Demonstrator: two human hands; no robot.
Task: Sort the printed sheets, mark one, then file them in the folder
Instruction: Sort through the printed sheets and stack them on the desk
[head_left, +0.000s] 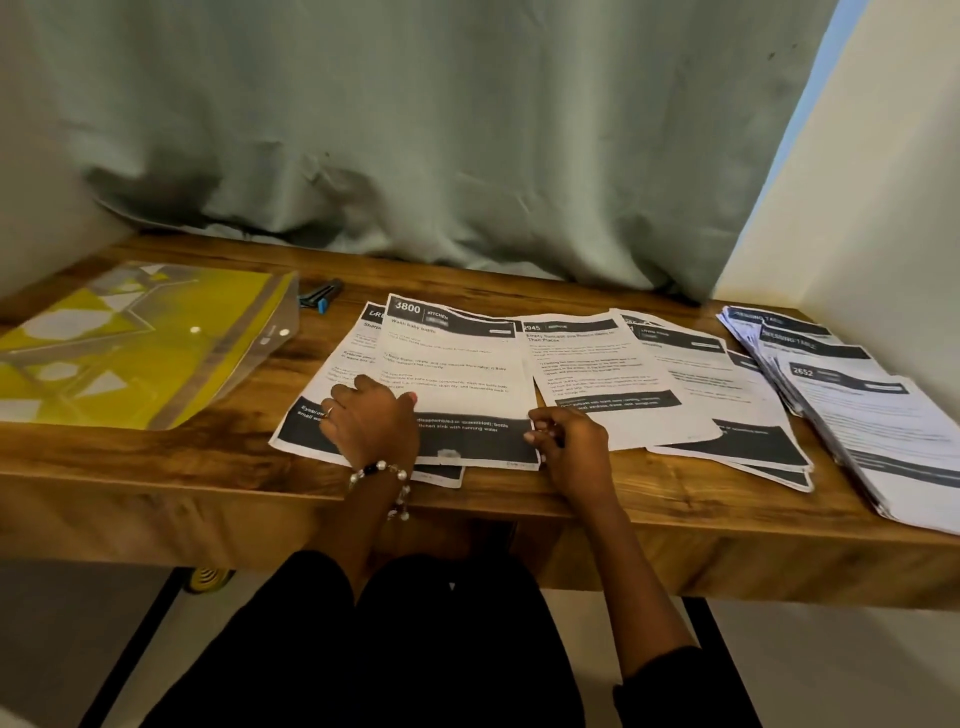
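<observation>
Printed sheets with black header bands lie spread over the wooden table. A sheet headed 3800 (457, 374) lies on top of another at the left of the row. My left hand (371, 421) rests flat on its lower left part, fingers spread. My right hand (569, 441) pinches that sheet's lower right corner. A sheet headed 2945 (608, 374) lies beside it, then more overlapping sheets (727, 410). A thick stack of sheets (857, 410) sits at the far right. The yellow and clear snap folder (130, 343) lies at the left. A dark marker with a blue part (320, 296) lies behind it.
A grey-green curtain (415, 130) hangs down onto the back of the table (156, 457). A pale wall (883, 182) stands close at the right. The stack at the right overhangs the table's front edge. My knees are under the table.
</observation>
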